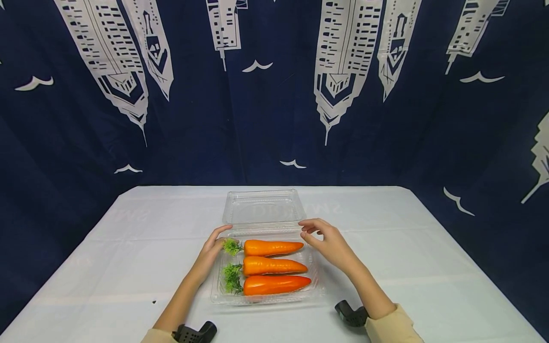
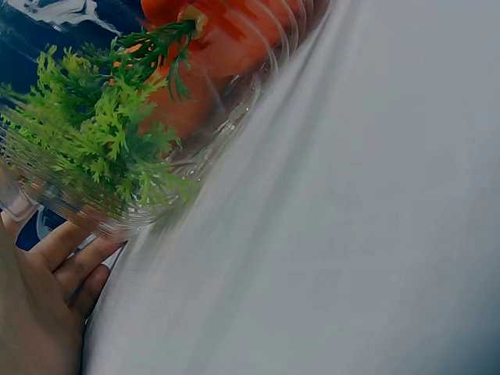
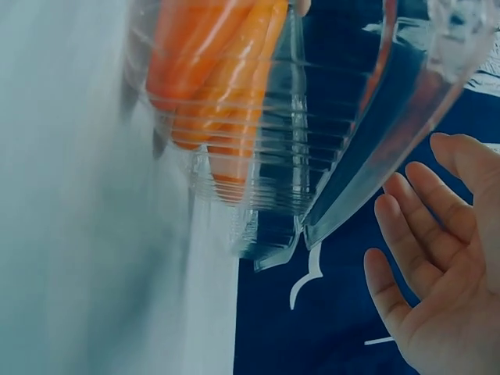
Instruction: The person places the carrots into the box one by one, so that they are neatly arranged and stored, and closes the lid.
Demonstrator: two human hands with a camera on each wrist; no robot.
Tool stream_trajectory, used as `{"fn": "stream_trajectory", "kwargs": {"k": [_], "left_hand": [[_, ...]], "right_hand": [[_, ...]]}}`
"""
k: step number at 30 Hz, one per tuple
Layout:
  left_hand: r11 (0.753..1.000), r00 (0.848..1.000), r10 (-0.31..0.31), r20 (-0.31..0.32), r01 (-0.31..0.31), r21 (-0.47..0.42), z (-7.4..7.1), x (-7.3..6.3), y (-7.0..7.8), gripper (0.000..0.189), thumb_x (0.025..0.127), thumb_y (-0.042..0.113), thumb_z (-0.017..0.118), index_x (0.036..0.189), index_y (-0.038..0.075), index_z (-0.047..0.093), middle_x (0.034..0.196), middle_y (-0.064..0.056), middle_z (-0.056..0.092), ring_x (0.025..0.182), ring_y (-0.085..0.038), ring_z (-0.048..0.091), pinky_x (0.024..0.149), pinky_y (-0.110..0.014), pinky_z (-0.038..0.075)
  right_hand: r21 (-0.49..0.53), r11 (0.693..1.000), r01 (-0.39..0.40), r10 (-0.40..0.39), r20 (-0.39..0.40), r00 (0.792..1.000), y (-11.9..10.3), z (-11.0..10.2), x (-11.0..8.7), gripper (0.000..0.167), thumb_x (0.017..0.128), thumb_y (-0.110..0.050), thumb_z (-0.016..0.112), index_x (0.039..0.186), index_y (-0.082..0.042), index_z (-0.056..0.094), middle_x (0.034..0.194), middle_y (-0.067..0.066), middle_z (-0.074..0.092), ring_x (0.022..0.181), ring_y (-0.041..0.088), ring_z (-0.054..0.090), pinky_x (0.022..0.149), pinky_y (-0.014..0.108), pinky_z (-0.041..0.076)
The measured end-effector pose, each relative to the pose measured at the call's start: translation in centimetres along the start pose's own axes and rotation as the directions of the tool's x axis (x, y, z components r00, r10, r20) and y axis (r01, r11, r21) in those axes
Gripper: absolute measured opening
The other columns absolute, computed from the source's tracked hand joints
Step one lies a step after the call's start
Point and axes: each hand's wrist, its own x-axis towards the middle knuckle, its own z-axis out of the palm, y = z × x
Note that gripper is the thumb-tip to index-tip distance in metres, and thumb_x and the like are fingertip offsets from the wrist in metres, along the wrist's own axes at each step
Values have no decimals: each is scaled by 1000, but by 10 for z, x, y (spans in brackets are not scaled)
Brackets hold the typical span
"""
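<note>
A clear plastic clamshell box (image 1: 315, 281) lies on the table with its lid (image 1: 263, 208) laid back at the far side. Three orange carrots with green leafy tops sit side by side in it: a far carrot (image 1: 272, 247), a middle carrot (image 1: 274, 266) and a near carrot (image 1: 276, 285). At the box's left wall is my left hand (image 1: 210, 250), its fingers extended against the ribbed plastic in the left wrist view. My right hand (image 1: 328, 240) hovers by the far right corner, fingers loosely bent; the right wrist view shows them apart from the plastic.
A white cloth covers the table (image 1: 128, 267). Behind it hangs a dark blue curtain (image 1: 266, 119) with white building prints. Black wrist devices sit on both forearms, one of them near the right sleeve (image 1: 392, 326).
</note>
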Motion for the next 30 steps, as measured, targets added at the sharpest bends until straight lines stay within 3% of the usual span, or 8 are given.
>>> {"fn": "stream_trajectory", "kwargs": {"k": [14, 30], "left_hand": [[999, 999, -35, -23, 35, -3, 1, -1, 2, 38, 96, 22, 36, 133, 25, 39, 123, -17, 56, 98, -11, 60, 89, -30, 45], [1000, 1000, -22, -3, 22, -14, -1, -1, 1, 39, 96, 23, 38, 135, 20, 37, 126, -20, 53, 97, -7, 60, 89, -29, 45]], "right_hand": [[28, 999, -42, 43, -40, 998, 12, 1, 2, 27, 87, -19, 59, 113, -10, 61, 101, 3, 63, 93, 18, 57, 82, 35, 45], [117, 986, -115, 127, -101, 987, 24, 17, 4, 29, 87, -17, 60, 114, -8, 60, 108, 8, 63, 97, 21, 57, 82, 28, 46]]}}
